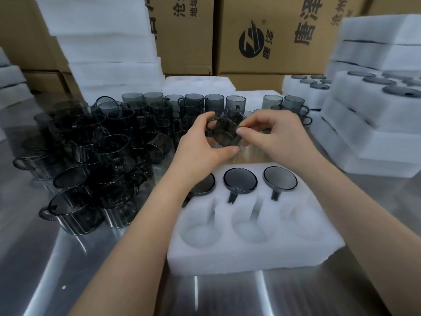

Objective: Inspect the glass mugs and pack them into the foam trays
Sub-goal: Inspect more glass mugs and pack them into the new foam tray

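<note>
A smoky grey glass mug (226, 131) is held in the air above the far edge of a white foam tray (250, 254). My left hand (200, 144) grips its handle side, thumb under the base. My right hand (271, 133) pinches the mug's other side. The tray's back row holds three mugs (240, 180), handles pointing toward me. Its front row has three vacant round pockets (201, 234). Many loose grey mugs (95, 156) are piled on the metal table at the left, and more stand upright in rows (193, 102) behind my hands.
Filled foam trays (373, 124) are stacked at the right, with mug bottoms showing on top. Blank foam sheets (107, 46) are stacked at the back left. Cardboard boxes (262, 35) line the back. The steel table (68, 258) reflects light near me.
</note>
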A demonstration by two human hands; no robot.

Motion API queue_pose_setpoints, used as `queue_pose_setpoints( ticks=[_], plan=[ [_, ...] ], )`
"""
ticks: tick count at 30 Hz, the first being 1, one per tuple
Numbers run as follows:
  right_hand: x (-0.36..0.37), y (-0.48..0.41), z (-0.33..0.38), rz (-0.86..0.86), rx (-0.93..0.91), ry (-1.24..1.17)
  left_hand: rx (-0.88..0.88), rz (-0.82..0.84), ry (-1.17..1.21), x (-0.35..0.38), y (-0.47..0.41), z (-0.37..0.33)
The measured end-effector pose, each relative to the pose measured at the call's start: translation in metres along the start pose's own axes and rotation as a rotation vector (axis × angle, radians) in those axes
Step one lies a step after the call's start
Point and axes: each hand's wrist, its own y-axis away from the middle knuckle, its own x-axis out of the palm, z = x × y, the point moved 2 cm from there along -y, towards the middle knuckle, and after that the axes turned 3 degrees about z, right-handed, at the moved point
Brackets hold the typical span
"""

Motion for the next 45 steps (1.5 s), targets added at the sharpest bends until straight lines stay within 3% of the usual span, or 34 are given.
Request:
queue_pose_setpoints(
  ticks=[5,8,11,17,24,31,36,41,45],
  plan=[
    [0.010,0.008,0.003,0.068,-0.072,-0.215,0.045,-0.130,0.115,-0.005,0.001,0.000],
    [0.010,0.008,-0.003,0.030,0.011,-0.393,0.060,-0.121,0.119,-0.004,0.001,-0.001],
    [0.009,0.007,-0.007,0.007,0.093,-0.413,0.110,-0.085,0.141,-0.003,0.003,-0.003],
    [0.015,0.011,-0.006,0.133,0.180,-0.505,0.203,-0.058,0.057,-0.004,0.005,-0.007],
    [0.020,0.011,-0.005,-0.027,0.134,-0.346,0.359,-0.079,-0.121,0.004,0.010,-0.013],
    [0.018,0.009,-0.008,-0.144,0.218,-0.593,0.411,-0.043,-0.174,0.004,0.008,-0.014],
    [0.015,0.008,-0.009,-0.050,0.257,-0.811,0.374,-0.055,-0.089,0.000,0.007,-0.012],
    [0.013,0.007,-0.015,0.148,0.263,-1.001,0.316,-0.109,0.061,-0.006,0.003,-0.007],
    [0.016,0.008,-0.012,0.224,0.181,-0.992,0.270,-0.134,0.124,-0.009,-0.001,-0.003]
  ],
)
